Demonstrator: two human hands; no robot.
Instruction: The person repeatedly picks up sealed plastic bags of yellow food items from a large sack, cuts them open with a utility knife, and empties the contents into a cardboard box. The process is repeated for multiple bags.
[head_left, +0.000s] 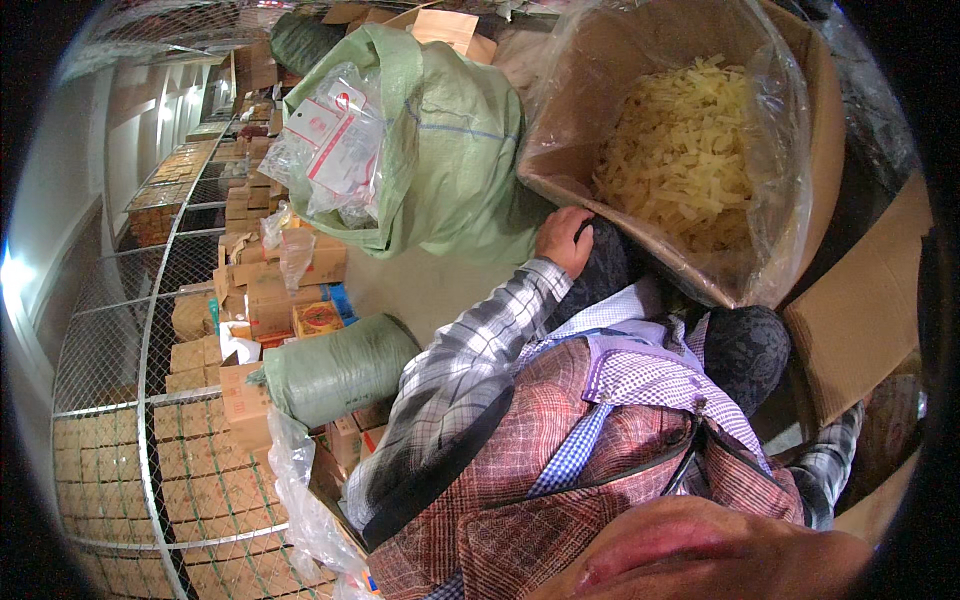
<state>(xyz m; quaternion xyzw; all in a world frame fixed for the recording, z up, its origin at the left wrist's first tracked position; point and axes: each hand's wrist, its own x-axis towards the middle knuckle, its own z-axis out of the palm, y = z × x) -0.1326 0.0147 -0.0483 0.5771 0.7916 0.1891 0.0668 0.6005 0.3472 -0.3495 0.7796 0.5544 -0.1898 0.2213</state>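
My left hand (566, 240) rests on my dark-trousered knee beside the near edge of a large cardboard box (559, 187). A gap shows between its fingers, with nothing seen held in them. The box has a clear plastic liner and holds a heap of pale yellow, flat strips (690, 150). My right arm reaches down at the lower right, where a cardboard flap (862, 307) hides the hand. To the left of the box, a green woven sack (465, 150) stands with its mouth wide, full of printed clear plastic packaging (341, 150).
A green wrapped roll-shaped bundle (341, 367) lies at the left, near stacked cartons (270, 300) and loose clear plastic film (292, 457). A wire mesh fence (150, 360) runs along the far left, with many stacked cartons behind it. Cardboard pieces (446, 30) lie beyond the sack.
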